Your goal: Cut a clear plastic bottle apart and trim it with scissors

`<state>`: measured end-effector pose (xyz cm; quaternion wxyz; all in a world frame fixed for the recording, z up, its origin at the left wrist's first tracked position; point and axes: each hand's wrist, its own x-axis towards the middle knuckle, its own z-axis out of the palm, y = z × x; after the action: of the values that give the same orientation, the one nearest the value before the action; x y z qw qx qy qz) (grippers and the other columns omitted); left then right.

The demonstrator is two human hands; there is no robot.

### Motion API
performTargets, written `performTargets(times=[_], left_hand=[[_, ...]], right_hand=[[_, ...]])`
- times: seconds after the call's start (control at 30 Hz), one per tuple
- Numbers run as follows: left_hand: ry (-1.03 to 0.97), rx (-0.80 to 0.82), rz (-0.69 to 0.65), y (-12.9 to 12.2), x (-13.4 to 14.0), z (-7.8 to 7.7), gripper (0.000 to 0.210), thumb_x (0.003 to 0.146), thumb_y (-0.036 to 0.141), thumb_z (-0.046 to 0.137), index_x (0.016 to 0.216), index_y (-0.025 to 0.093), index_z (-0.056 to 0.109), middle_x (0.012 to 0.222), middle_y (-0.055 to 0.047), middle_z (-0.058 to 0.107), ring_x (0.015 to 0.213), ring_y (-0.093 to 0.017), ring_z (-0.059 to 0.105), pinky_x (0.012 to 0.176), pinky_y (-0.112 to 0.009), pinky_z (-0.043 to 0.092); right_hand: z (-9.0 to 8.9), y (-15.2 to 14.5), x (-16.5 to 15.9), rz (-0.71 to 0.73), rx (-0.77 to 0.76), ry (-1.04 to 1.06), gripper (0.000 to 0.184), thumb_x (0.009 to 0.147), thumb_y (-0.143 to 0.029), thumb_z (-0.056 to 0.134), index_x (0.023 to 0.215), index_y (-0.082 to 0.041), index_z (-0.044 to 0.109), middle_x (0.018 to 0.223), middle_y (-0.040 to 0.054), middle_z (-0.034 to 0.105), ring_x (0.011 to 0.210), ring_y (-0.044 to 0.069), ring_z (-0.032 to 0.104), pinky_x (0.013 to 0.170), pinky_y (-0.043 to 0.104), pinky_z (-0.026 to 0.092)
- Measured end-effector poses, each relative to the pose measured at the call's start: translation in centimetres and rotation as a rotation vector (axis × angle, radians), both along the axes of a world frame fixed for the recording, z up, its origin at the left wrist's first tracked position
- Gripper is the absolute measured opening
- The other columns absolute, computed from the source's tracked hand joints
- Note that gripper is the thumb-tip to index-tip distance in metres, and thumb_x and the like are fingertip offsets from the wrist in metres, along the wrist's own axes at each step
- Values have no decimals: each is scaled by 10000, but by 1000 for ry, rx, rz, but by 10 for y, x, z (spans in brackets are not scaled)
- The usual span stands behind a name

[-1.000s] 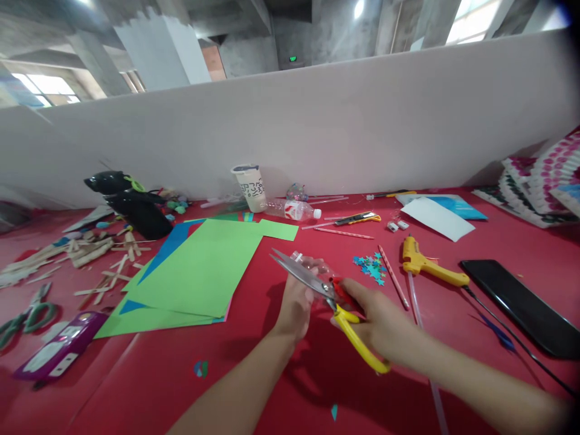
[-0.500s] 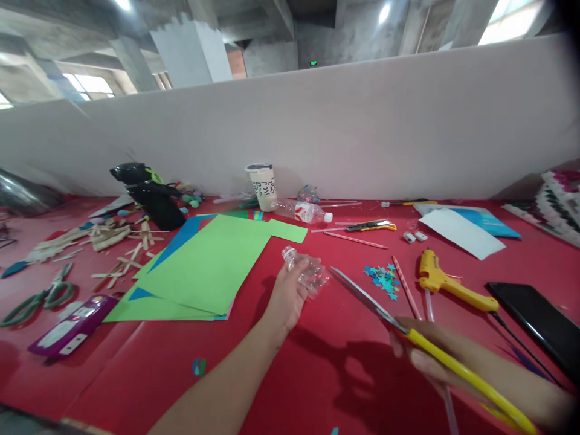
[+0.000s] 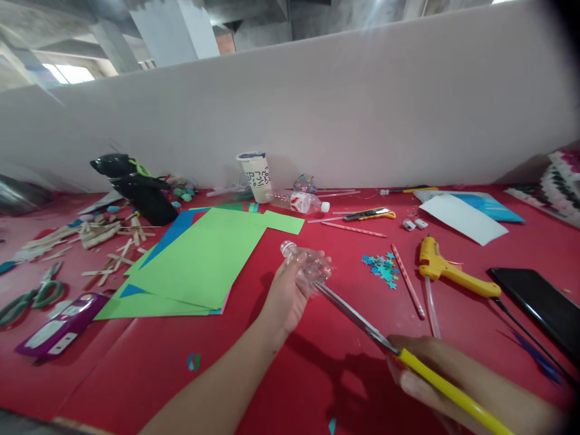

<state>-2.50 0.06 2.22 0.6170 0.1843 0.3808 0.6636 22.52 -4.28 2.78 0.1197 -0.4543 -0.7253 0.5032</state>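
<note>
Wrapped in my left hand (image 3: 290,296) is the clear top part of a plastic bottle (image 3: 312,266), its neck tilted up to the left. My right hand (image 3: 421,368) grips yellow-handled scissors (image 3: 357,317), with the blades pointing up and left. The blade tips reach the lower edge of the bottle piece, close to my left fingers; whether they touch the plastic I cannot tell. Green paper sheets (image 3: 194,260) lie left of my left hand. To the right of the bottle piece is a small pile of blue star sequins (image 3: 383,270).
A yellow glue gun (image 3: 453,275), a black phone (image 3: 534,308) and a striped pencil (image 3: 408,281) lie on the right. Behind are a paper cup (image 3: 255,175), a lying bottle (image 3: 299,201) and a utility knife (image 3: 369,214). Green scissors (image 3: 36,296) and a black bottle (image 3: 140,190) are left.
The scissors' blades have moved left, from beside the bottle piece to its lower edge. My left hand still holds the piece. The view has tipped slightly downward.
</note>
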Motion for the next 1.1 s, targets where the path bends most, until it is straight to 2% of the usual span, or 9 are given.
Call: performTargets(times=[0.07,0.13,0.27,0.5,0.67,0.8,0.93,1.03,1.1], left_hand=[[-6,-2,15,0,-1,3,107,836,228,633,877,131,620,960,-95,727,870,-219,718,739,-296,568],[-2,-5,36,0,-1,4,106,834,236,634,867,136,620,947,-89,729,862,-218,719,712,-284,565],[31,5,19,-1,2,1,142,822,275,649,870,145,617,933,-85,727,856,-223,719,697,-282,559],[50,15,15,-5,9,0,178,804,296,664,892,151,611,953,-100,728,883,-240,717,760,-329,558],[63,28,43,-5,9,3,147,799,253,665,883,147,607,924,-87,725,860,-231,718,744,-325,565],[84,75,47,-5,9,2,178,796,241,676,926,161,584,908,-71,724,900,-246,714,769,-349,568],[84,100,53,-6,9,1,225,782,255,695,950,171,572,918,-73,727,923,-261,711,777,-367,568],[85,103,59,-6,9,1,215,779,260,696,933,170,574,923,-75,731,928,-260,710,787,-368,564],[87,108,61,-6,9,2,213,778,259,698,927,172,573,917,-73,733,936,-264,709,798,-375,561]], right_hand=[[6,2,0,100,-75,-37,376,872,-587,545,863,-244,700,773,28,723,719,241,672,604,267,537],[10,4,-1,136,-73,-70,412,885,-611,494,844,-240,670,783,38,711,732,256,662,599,279,524],[9,5,-4,89,17,-91,457,877,-654,456,829,-238,639,780,47,693,740,263,649,630,295,524],[-2,4,-5,40,-14,-49,375,856,-598,547,763,-248,643,718,27,697,714,253,662,559,262,516],[-6,2,-6,-32,-2,-52,378,853,-579,579,972,-247,715,926,60,759,884,297,693,722,309,566],[-12,1,-3,-8,-4,-50,388,860,-557,590,1044,-239,715,1012,77,763,967,323,689,743,318,582],[-24,0,5,-44,-9,-78,542,849,-612,575,1209,-214,650,1233,110,690,1164,339,602,889,338,551],[-27,-1,7,-69,-4,-83,608,841,-629,572,1255,-186,617,1263,125,671,1165,331,606,921,340,537],[-25,-1,5,-59,12,-73,567,845,-615,577,1215,-191,640,1228,113,693,1138,330,623,908,334,542]])
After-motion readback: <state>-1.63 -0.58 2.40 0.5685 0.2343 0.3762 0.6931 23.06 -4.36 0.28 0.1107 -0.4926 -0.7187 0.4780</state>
